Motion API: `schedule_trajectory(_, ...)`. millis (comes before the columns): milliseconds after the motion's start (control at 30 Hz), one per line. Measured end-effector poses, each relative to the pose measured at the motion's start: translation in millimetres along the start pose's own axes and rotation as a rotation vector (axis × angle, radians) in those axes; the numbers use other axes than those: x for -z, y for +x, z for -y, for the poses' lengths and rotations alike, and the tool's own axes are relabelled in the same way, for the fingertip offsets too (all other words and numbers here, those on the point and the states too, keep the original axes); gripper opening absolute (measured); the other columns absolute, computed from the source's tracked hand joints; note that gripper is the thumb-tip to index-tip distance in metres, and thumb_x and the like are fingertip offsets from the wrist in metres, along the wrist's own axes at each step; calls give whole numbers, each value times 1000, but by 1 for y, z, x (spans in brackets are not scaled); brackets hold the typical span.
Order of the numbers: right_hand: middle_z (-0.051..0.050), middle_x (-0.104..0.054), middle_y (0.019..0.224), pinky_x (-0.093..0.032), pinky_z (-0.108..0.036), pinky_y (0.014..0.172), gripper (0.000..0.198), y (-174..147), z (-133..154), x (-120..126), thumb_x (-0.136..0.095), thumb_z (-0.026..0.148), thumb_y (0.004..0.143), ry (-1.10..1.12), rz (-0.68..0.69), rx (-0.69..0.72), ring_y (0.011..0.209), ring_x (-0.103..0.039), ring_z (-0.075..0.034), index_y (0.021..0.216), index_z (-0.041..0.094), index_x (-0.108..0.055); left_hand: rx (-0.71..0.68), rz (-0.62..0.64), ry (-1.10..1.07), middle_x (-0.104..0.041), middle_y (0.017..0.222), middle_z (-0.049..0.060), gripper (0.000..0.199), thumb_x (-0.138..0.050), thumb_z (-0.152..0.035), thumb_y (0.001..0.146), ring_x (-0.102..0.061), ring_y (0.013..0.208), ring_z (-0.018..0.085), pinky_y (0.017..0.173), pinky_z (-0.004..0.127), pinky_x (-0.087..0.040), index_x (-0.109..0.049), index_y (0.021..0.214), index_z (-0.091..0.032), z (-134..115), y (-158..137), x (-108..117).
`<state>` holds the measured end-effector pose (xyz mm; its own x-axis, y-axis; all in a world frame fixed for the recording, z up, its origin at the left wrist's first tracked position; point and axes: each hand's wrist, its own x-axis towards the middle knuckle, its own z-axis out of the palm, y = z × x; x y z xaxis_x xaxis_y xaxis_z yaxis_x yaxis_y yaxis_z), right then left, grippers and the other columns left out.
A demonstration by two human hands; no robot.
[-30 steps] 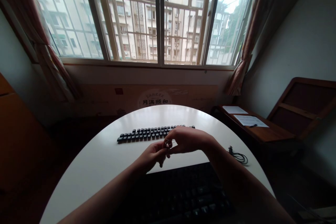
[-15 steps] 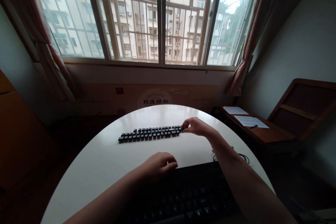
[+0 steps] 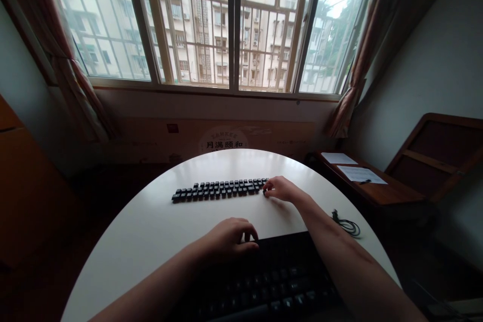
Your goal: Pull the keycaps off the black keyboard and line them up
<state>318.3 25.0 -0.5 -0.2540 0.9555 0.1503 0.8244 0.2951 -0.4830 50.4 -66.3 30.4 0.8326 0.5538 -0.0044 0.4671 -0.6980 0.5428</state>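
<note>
Two long rows of loose black keycaps [image 3: 215, 191] lie across the far half of the white round table [image 3: 124, 241]. At their right end, my right hand [image 3: 281, 189] is closed, thumb and fingertips pinching a small dark keycap [image 3: 264, 192]. A black keyboard [image 3: 279, 282] sits in deep shade at the near side, partly covered by my forearms. My left hand [image 3: 234, 236] is at its far left edge, fingers curled and thumb tip close to the index fingertip. Whatever may be between those tips is too dark to make out.
A coiled black cable [image 3: 347, 226] rests near the table's right edge, beyond my right forearm. Right of the table, a wooden chair or bench [image 3: 400, 196] bears paper sheets [image 3: 362, 175] and a pen. A barred window [image 3: 234, 35] fills the wall ahead.
My right hand has come slightly nearer, from the far row's end to the near row's end. The left index finger has extended toward the thumb. The cable is more exposed.
</note>
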Motion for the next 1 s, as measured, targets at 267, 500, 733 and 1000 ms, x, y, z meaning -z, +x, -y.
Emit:
schedule_trajectory(267,-1,-75,82,-47,-23,66,16,3,-5,-7,-70,20,73,-7,-66,-12,75,-67,-17,88,21,-76,1,8,6,-68,90,1,22,-61,-41,86,-59,78,16,70,26,-43,-71,98,-25,0,0,0)
schedule_trajectory(500,-1,-75,83,-48,-23,67,15,7,-9,-14,-70,22,74,-4,-102,-36,74,-68,-17,88,22,-75,-17,-4,5,-68,89,1,23,-60,-42,87,-59,79,16,71,25,-43,-71,99,-26,4,1,-2)
schedule_trajectory(733,-3,-75,89,-49,-23,70,16,7,-6,-16,-70,22,76,12,-114,-36,79,-69,-18,92,22,-74,-6,1,3,-68,90,1,25,-59,-44,87,-59,80,16,71,26,-44,-71,99,-25,3,0,-2)
schedule_trajectory(1000,-3,-75,89,-49,-24,71,16,6,-4,-17,-70,22,77,26,-116,-36,79,-69,-18,92,21,-74,2,11,2,-68,90,2,26,-59,-45,87,-59,79,17,71,27,-44,-71,100,-25,1,0,0)
